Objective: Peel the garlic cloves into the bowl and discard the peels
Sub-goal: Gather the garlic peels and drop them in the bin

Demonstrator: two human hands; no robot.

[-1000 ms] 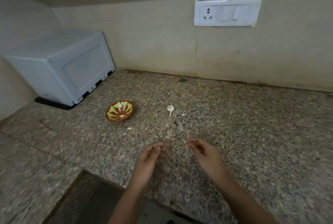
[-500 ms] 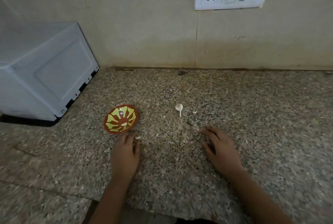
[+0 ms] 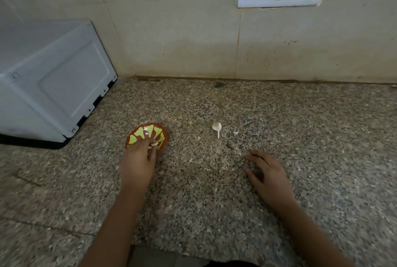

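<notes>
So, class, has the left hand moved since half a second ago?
Yes: the left hand reached forward over the bowl, pinching a white piece.

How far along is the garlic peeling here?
Done: unclear, since the left hand hides part of the bowl. In hand: it pinches a small white piece over the bowl's near edge, likely a clove. The right hand rests on the counter. Left: a stemmed garlic piece and a peel scrap lie there, not yet discarded.
</notes>
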